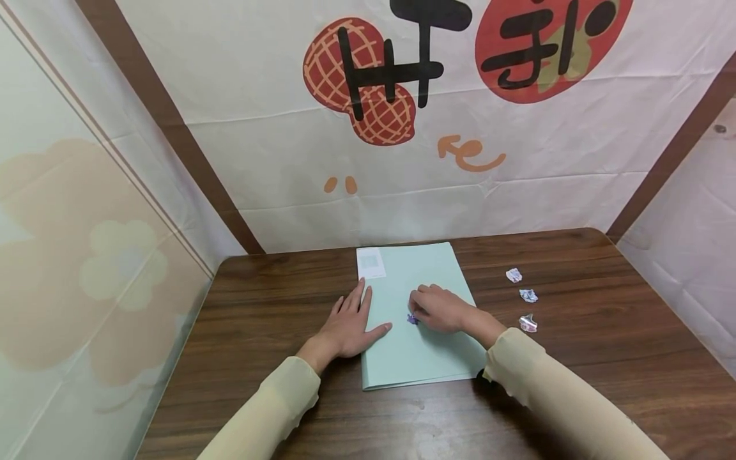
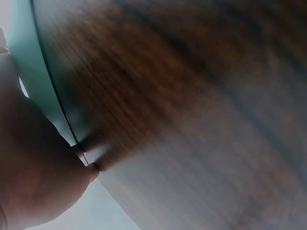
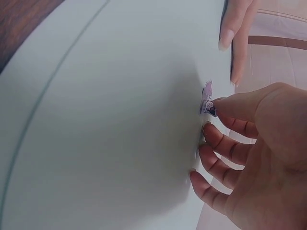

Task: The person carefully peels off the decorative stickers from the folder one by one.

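Note:
A pale green folder (image 1: 425,358) lies on the wooden table, a white label (image 1: 370,262) in its upper left corner. Along its left edge my left hand (image 1: 347,326) rests with the fingers spread, the thumb reaching onto the cover. My right hand (image 1: 439,308) is over the middle of the folder, fingers bent. Between its thumb and forefinger it pinches a small purple sticker (image 3: 207,100), which stands tilted up from the cover in the right wrist view. The left wrist view shows mostly table, with the left hand (image 2: 38,158) at the folder's edge.
Right of the folder, three small pieces lie in a column on the table: a crumpled-looking sticker (image 1: 514,275), a bluish one (image 1: 528,296) and a shiny one (image 1: 528,323). A printed white cloth (image 1: 276,160) hangs behind the table's far edge.

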The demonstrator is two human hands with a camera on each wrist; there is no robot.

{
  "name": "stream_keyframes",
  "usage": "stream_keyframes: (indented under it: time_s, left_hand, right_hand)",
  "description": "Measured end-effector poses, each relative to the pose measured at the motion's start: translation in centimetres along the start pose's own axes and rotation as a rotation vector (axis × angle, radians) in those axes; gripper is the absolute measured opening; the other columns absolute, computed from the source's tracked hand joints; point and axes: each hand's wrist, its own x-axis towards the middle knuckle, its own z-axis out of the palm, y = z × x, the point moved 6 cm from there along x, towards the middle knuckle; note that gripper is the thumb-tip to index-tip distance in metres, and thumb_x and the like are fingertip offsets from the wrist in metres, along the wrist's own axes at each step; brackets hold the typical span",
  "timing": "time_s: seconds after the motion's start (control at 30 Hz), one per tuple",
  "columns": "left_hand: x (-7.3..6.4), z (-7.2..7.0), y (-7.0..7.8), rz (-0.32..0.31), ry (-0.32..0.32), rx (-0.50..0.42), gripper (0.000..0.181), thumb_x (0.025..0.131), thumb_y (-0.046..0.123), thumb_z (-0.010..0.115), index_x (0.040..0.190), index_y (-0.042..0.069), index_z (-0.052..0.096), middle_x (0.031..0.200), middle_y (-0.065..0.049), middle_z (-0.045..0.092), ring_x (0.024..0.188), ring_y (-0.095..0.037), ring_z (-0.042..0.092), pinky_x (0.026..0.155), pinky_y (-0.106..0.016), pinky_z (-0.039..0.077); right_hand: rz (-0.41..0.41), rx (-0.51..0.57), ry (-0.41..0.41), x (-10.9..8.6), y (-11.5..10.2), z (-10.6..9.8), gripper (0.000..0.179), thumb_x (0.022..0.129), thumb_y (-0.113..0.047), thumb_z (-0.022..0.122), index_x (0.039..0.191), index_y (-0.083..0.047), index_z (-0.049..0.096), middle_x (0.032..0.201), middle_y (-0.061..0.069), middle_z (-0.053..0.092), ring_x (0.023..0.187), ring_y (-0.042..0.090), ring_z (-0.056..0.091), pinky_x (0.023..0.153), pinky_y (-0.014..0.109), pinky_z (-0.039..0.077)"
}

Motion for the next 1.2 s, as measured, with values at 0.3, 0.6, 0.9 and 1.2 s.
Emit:
stream_keyframes:
  time_s: [0.3, 0.6, 0.9, 1.2]
  left_hand:
    - [0.1, -0.8, 0.3, 0.004, 0.020, 0.026, 0.097, 0.099, 0.075, 0.034, 0.165, 0.009, 0.007, 0.172, -0.009, -0.010, 0.159, -0.025, 0.005, 0.126, -0.052, 0.009]
    - [-0.7, -0.7, 0.6, 0.005, 0.020, 0.029, 0.098, 0.099, 0.075, 0.034, 0.165, 0.009, 0.007, 0.172, -0.009, -0.010, 0.158, -0.026, 0.006, 0.126, -0.053, 0.010]
    - [-0.9, -0.7, 0.8, 0.007, 0.022, 0.035, 0.098, 0.099, 0.075, 0.034, 0.165, 0.008, 0.008, 0.172, -0.009, -0.009, 0.158, -0.026, 0.006, 0.126, -0.053, 0.010]
    - [-0.5, 0.0, 0.4, 0.010, 0.022, 0.018, 0.098, 0.099, 0.074, 0.035, 0.165, 0.007, 0.007, 0.172, -0.010, -0.010, 0.158, -0.026, 0.005, 0.125, -0.054, 0.009]
  right_hand:
    - [-0.014, 0.012, 0.009, 0.5, 0.6, 0.0, 0.008, 0.103, -0.011, 0.058, 0.097, -0.013, 0.061, 0.094, -0.002, 0.056, 0.083, 0.019, 0.047, 0.075, 0.038, 0.042]
    - [-0.038, 0.030, 0.016, -0.3, 0.0, 0.0, 0.008, 0.102, -0.009, 0.057, 0.096, -0.012, 0.061, 0.091, -0.002, 0.056, 0.081, 0.016, 0.047, 0.081, 0.040, 0.042]
    - [-0.047, 0.068, 0.018, -0.6, 0.2, 0.1, 0.009, 0.103, -0.008, 0.056, 0.096, -0.012, 0.061, 0.090, -0.003, 0.056, 0.079, 0.014, 0.046, 0.084, 0.040, 0.041]
    - [-0.056, 0.072, 0.020, -0.7, 0.2, 0.1, 0.009, 0.103, -0.008, 0.055, 0.097, -0.011, 0.061, 0.090, -0.003, 0.056, 0.078, 0.013, 0.047, 0.084, 0.040, 0.042]
